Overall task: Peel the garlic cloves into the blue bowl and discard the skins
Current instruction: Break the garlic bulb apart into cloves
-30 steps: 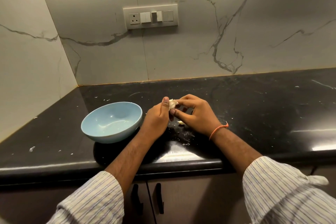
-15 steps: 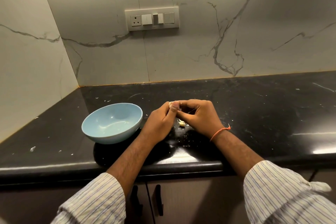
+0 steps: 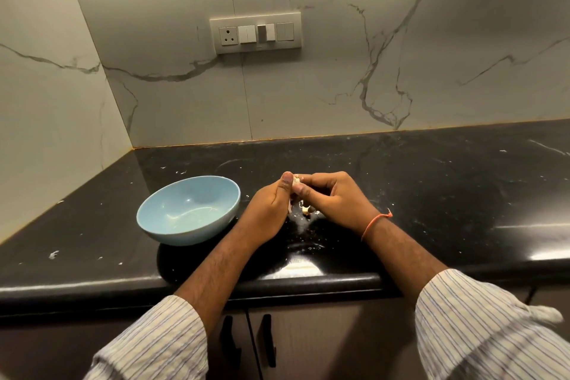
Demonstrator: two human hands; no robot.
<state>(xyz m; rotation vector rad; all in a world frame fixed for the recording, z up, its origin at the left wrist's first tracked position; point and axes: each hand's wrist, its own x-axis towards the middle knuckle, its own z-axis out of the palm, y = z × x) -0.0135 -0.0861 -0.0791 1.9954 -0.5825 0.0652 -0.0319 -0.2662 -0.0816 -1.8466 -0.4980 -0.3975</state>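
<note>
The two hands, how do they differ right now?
The right hand has an orange thread at its wrist; the left hand has a bare wrist. The left hand's thumb points up; the right hand's fingers curl sideways toward it. Both pinch the same garlic clove beside the blue bowl.

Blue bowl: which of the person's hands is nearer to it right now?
Left. The left hand sits just right of the blue bowl, close to its rim. The right hand lies farther right, beyond the left; both pinch a garlic clove between them.
</note>
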